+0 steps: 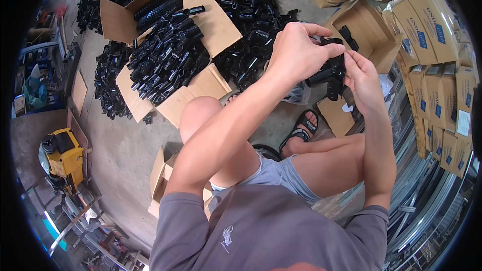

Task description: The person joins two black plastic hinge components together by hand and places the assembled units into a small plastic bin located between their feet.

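Note:
Both my hands are raised to the right of centre, around a glossy black part with short tube-like ends (329, 76). From above, my left hand (300, 50) grips it with curled fingers and the thumb stretched across. My right hand (360, 78) pinches its right side between thumb and fingertips. The fingers cover much of the part, so its exact kind does not show. Just beyond my hands stands an open cardboard box (369, 32) with a few black pieces inside. A large heap of similar black parts (251, 35) lies to the left of my hands.
An open carton (118, 20) heaped with black tubular parts (170, 55) stands at the far left. Stacked cartons (437, 25) and long metal profiles (419, 216) line the right side. A yellow machine (68, 158) is at the left. A smaller open box (158, 175) sits by my thigh.

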A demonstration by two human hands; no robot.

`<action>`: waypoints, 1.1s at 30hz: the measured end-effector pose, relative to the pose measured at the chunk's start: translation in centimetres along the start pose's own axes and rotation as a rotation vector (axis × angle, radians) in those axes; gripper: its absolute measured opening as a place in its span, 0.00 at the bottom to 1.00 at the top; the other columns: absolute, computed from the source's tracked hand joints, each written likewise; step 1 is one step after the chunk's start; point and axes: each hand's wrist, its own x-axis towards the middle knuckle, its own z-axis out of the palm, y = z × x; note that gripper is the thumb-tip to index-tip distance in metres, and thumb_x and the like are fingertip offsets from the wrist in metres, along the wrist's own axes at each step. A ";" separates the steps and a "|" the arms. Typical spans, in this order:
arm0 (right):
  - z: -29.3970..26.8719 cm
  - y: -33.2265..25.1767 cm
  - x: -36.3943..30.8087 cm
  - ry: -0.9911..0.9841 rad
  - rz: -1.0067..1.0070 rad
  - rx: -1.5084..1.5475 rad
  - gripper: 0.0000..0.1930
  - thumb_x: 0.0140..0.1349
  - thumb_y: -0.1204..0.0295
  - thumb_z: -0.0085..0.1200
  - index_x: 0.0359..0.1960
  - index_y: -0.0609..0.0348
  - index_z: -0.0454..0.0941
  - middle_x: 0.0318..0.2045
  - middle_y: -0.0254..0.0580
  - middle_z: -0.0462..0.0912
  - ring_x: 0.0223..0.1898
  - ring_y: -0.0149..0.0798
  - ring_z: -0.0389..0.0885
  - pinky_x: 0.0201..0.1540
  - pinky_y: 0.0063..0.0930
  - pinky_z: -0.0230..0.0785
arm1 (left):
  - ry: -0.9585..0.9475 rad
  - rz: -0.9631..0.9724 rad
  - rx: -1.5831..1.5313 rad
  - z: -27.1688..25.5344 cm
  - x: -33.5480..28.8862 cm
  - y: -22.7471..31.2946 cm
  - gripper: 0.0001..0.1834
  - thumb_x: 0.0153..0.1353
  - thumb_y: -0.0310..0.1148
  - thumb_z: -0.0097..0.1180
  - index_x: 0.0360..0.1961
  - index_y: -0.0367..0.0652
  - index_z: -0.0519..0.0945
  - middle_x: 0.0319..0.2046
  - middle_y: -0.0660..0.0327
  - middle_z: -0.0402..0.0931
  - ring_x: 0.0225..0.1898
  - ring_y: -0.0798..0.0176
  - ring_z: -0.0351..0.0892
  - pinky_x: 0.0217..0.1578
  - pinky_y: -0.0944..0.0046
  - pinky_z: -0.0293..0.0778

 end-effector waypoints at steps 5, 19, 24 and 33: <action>1.6 0.8 -0.3 0.053 0.022 0.130 0.15 0.77 0.66 0.43 0.52 0.63 0.75 0.41 0.34 0.82 0.42 0.25 0.79 0.45 0.22 0.73 | 0.026 0.046 0.064 0.1 -0.2 -0.2 0.26 0.52 0.36 0.73 0.49 0.31 0.83 0.31 0.57 0.86 0.30 0.72 0.83 0.31 0.71 0.78; 4.4 3.3 0.0 0.522 -0.308 -0.375 0.17 0.77 0.63 0.40 0.52 0.67 0.72 0.40 0.50 0.83 0.42 0.40 0.81 0.50 0.34 0.71 | -0.014 -0.079 -0.023 0.5 -0.6 -0.4 0.36 0.51 0.37 0.76 0.52 0.19 0.75 0.37 0.52 0.84 0.36 0.69 0.83 0.39 0.70 0.79; 5.0 2.8 -0.2 0.549 -0.334 -0.404 0.16 0.77 0.62 0.41 0.48 0.65 0.72 0.39 0.56 0.82 0.41 0.49 0.82 0.47 0.38 0.71 | -0.002 -0.081 -0.064 0.7 -0.9 0.1 0.29 0.53 0.34 0.74 0.50 0.23 0.79 0.36 0.54 0.86 0.35 0.71 0.83 0.37 0.71 0.78; 5.1 1.9 -0.7 0.601 -0.500 -0.444 0.11 0.75 0.68 0.43 0.46 0.65 0.70 0.36 0.59 0.81 0.39 0.59 0.81 0.43 0.45 0.72 | 0.006 0.055 -0.037 1.0 -1.2 0.6 0.29 0.51 0.36 0.75 0.48 0.24 0.81 0.35 0.51 0.86 0.35 0.72 0.83 0.37 0.70 0.79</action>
